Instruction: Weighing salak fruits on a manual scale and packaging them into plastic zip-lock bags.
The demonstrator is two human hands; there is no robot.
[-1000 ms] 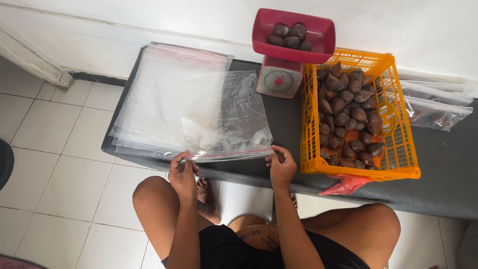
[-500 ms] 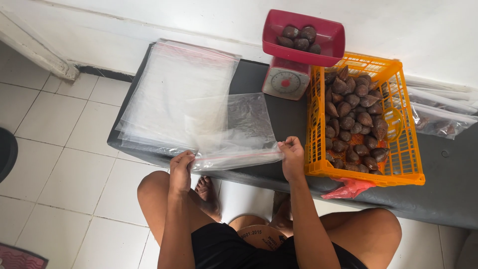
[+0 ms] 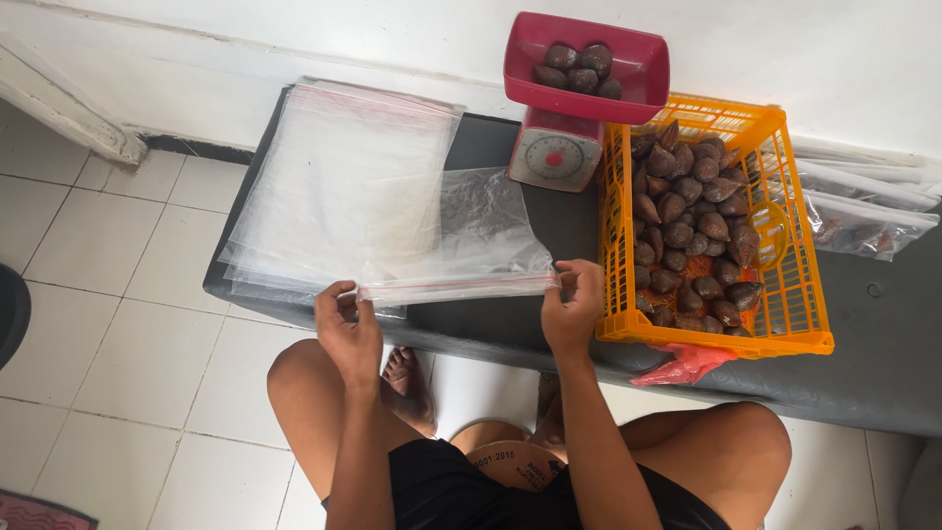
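Note:
A clear zip-top plastic bag (image 3: pixel 461 236) with a red strip along its mouth lies on the dark bench (image 3: pixel 873 373), over the edge of a stack of the same clear bags (image 3: pixel 343 177). My left hand (image 3: pixel 348 334) pinches the left end of the bag's mouth. My right hand (image 3: pixel 574 304) pinches the right end, close to the orange crate (image 3: pixel 785 294). The bag's mouth is stretched flat between both hands at the bench's front edge.
The orange crate holds many brown scaly fruits (image 3: pixel 692 226). Behind it a small dial scale (image 3: pixel 557 152) carries a red tray (image 3: pixel 648 69) with several fruits. Filled clear bags (image 3: pixel 863 211) lie at the right. White tiled floor lies to the left, and a white wall stands behind.
The bag's mouth has been pulled toward the bench's front edge and stretched wider. Both hands still hold its two ends.

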